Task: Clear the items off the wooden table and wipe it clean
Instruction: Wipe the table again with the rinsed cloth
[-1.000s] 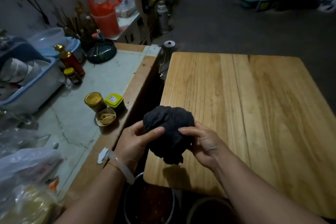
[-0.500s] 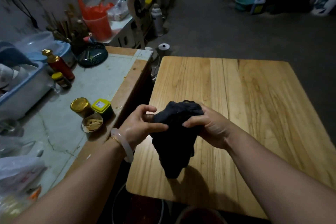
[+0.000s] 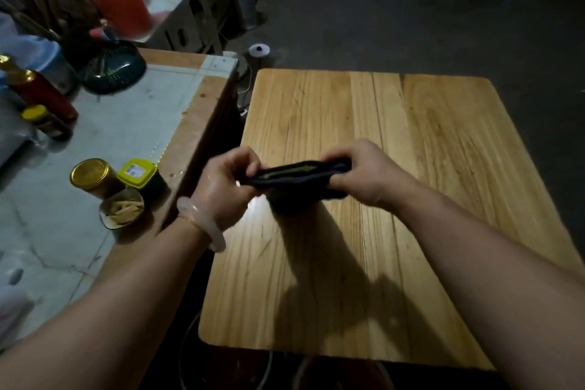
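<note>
A dark cloth [image 3: 296,182] is stretched sideways between my two hands, a little above the wooden table [image 3: 427,143]. My left hand [image 3: 226,187] pinches its left end with curled fingers. My right hand [image 3: 364,173] grips its right end. Part of the cloth hangs down below the stretched edge and casts a shadow on the boards. Nothing else lies on the tabletop.
To the left stands a grey-topped counter [image 3: 142,111] with a gold-lidded jar [image 3: 91,173], a yellow-lidded tub [image 3: 139,169], a small bowl of food [image 3: 123,211], a red bottle [image 3: 38,92] and a dark basket [image 3: 114,68]. Buckets sit under the table's near edge.
The cloth was a bunched ball held in front of me; my hands have moved apart and forward over the table, pulling it out into a flat strip.
</note>
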A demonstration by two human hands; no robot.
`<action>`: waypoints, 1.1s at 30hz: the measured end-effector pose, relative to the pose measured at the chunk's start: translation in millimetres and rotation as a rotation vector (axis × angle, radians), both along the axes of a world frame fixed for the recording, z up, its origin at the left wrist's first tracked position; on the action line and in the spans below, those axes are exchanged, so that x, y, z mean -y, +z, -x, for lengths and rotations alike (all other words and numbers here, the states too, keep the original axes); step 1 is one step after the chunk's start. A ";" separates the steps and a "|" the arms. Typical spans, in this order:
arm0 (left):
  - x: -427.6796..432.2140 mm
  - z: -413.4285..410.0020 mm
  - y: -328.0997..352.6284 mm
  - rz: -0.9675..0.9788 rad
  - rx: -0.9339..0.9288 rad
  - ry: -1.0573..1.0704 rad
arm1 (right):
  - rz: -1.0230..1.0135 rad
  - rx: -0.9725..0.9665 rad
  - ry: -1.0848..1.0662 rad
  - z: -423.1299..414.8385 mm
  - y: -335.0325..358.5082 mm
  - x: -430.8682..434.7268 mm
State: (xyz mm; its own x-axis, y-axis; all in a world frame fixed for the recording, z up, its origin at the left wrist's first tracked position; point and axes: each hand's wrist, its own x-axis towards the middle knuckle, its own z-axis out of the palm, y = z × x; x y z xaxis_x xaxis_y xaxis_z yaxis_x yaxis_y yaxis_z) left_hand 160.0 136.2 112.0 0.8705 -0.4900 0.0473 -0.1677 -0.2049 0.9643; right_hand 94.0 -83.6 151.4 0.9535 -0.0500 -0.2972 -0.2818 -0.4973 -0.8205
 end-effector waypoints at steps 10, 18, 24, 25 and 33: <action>-36.4 75.2 -96.3 -0.903 -0.023 -0.446 | 0.182 -0.475 0.347 64.0 -122.0 -48.8; -27.5 47.0 -111.8 -0.645 -0.370 -0.161 | -0.045 -0.424 0.006 46.0 -147.9 -41.7; -11.7 16.9 -126.0 -0.433 -0.236 0.269 | 0.037 -0.131 -0.317 10.7 -160.7 -46.6; -10.2 16.7 -127.5 -0.477 -0.151 0.329 | 0.128 -0.082 -0.350 7.3 -164.0 -49.4; -7.3 43.0 -176.9 -0.788 0.262 -0.134 | 0.426 0.142 -0.275 25.6 -192.3 -109.7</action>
